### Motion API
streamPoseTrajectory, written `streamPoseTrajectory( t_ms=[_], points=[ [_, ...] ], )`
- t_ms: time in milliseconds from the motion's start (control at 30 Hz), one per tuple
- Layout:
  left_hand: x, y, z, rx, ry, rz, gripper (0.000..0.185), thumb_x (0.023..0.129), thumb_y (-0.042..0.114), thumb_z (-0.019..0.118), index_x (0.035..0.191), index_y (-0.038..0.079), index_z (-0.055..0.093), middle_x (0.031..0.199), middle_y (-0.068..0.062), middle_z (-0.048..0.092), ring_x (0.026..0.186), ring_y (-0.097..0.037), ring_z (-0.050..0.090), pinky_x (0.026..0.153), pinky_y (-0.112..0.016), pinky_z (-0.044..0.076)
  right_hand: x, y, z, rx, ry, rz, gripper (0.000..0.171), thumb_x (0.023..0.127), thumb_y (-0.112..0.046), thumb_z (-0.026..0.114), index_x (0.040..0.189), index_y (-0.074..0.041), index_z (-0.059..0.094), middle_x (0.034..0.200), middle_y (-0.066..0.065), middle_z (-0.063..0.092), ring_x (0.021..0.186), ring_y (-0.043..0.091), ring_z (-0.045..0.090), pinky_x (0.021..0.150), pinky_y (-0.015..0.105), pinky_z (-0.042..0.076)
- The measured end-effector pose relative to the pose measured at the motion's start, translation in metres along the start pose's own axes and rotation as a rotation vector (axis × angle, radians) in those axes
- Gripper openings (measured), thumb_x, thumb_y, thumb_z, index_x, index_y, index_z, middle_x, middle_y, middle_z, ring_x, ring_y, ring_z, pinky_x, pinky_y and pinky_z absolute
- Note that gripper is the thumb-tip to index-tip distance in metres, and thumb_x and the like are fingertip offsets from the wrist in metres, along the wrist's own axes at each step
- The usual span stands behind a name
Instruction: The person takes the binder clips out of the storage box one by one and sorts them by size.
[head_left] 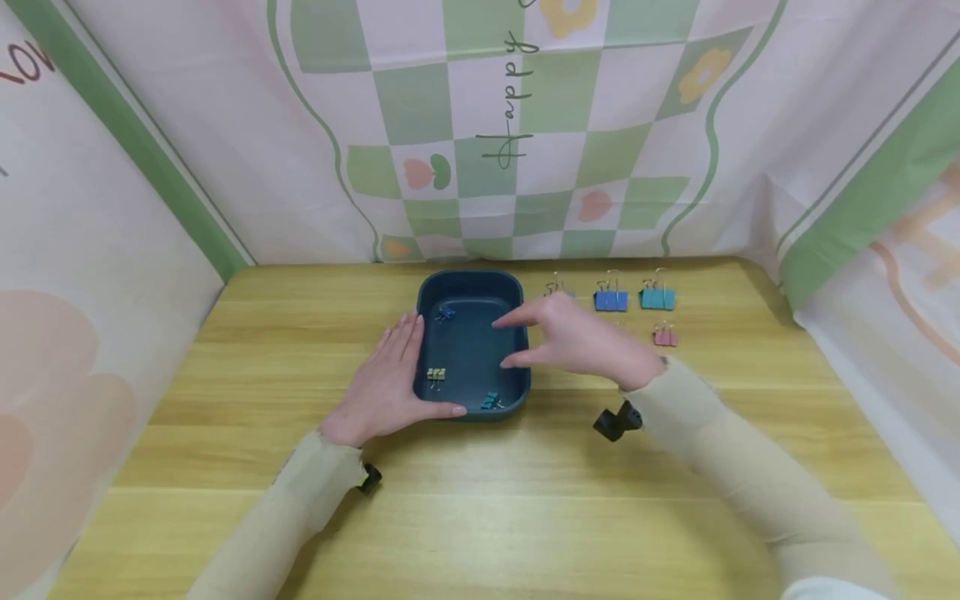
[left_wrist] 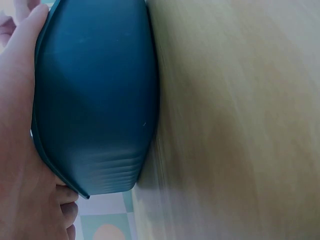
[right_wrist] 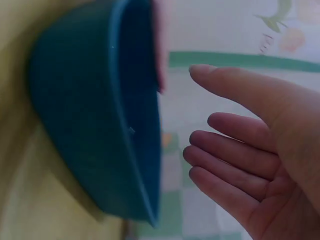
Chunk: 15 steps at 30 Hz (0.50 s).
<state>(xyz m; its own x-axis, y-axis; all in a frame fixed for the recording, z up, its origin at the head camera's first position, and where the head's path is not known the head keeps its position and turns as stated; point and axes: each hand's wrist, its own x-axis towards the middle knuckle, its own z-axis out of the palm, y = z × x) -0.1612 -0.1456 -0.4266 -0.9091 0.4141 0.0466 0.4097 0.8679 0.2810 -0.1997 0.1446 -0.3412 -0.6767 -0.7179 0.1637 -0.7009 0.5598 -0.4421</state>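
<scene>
A dark teal tray (head_left: 471, 287) sits on the table with three small binder clips inside: a blue clip (head_left: 446, 313), a yellow clip (head_left: 436, 375) and a green-teal clip (head_left: 491, 401). My left hand (head_left: 386, 379) rests against the tray's left side, its fingers straight along the rim and the thumb stretched over the near edge. Over the tray's right rim hovers my right hand (head_left: 573, 333). Its thumb and fingers are spread apart, and nothing is between them. In the right wrist view, the fingers (right_wrist: 232, 155) extend beside the tray's rim.
Right of the tray, a blue binder clip (head_left: 611, 301), a larger teal clip (head_left: 657, 298) and a pink clip (head_left: 664, 337) stand on the wooden table (head_left: 480, 517). Another clip (head_left: 558, 287) is partly hidden behind the right hand. A patterned curtain (head_left: 487, 108) hangs along the back edge.
</scene>
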Motion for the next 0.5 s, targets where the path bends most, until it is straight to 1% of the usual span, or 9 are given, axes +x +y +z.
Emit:
streamPoseTrajectory(
  t_ms=[100,267,367,500],
  points=[
    [0.0,0.0,-0.001,-0.004,-0.006,0.0,0.142,0.068,0.1,0.044,0.162,0.004,-0.001,0.169,-0.012,-0.002,0.154,-0.02,-0.007,0.124,-0.038,0.004,0.01,-0.001,0.018,-0.006,-0.075,-0.017,0.048,0.082,-0.032,0.088,0.119,-0.004,0.076,0.114,0.009,0.074,0.103,0.022,0.07,0.089,0.04,0.058],
    [0.0,0.0,-0.002,0.0,-0.008,0.013,0.141,0.069,0.099,0.045,0.162,0.002,0.0,0.169,-0.014,-0.002,0.154,-0.021,-0.007,0.124,-0.039,0.004,0.018,0.001,0.045,-0.009,-0.191,0.018,0.044,0.081,-0.028,0.088,0.116,-0.005,0.077,0.113,0.007,0.074,0.105,0.02,0.069,0.091,0.038,0.057],
    [0.0,0.001,-0.003,0.0,-0.007,0.015,0.141,0.07,0.098,0.045,0.162,0.002,0.0,0.169,-0.014,-0.002,0.154,-0.021,-0.008,0.124,-0.039,0.004,0.018,-0.001,0.054,-0.037,-0.237,0.035,0.039,0.08,-0.026,0.088,0.113,-0.006,0.078,0.109,0.004,0.075,0.099,0.016,0.07,0.087,0.034,0.058],
    [-0.001,0.001,-0.003,-0.013,-0.005,0.012,0.141,0.07,0.098,0.046,0.162,0.003,-0.001,0.169,-0.013,-0.002,0.154,-0.02,-0.008,0.124,-0.037,0.002,0.019,-0.005,0.057,-0.085,-0.271,0.06,0.03,0.079,-0.024,0.088,0.104,-0.01,0.08,0.097,-0.001,0.075,0.084,0.01,0.069,0.077,0.029,0.058]
  ],
)
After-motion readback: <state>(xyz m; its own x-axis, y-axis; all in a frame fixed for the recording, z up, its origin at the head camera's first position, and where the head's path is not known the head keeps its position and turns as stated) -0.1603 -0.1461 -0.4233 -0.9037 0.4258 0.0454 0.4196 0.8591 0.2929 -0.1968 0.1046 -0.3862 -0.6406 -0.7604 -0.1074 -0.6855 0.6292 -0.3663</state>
